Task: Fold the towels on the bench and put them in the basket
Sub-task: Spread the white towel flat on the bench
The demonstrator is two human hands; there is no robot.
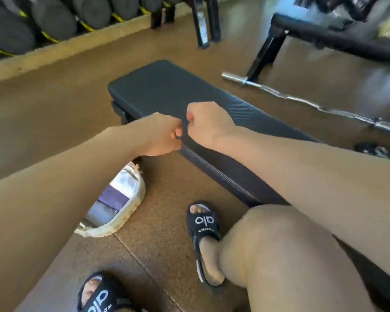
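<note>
Over bench (167,91), fists (164,136) together, basket (122,212) below

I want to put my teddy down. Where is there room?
The bench top is bare from its far end back to the two hands, left and right, fists together at its near edge. The floor between the basket, bench and sandal is bare too. The basket is crowded with folded towels.
</note>
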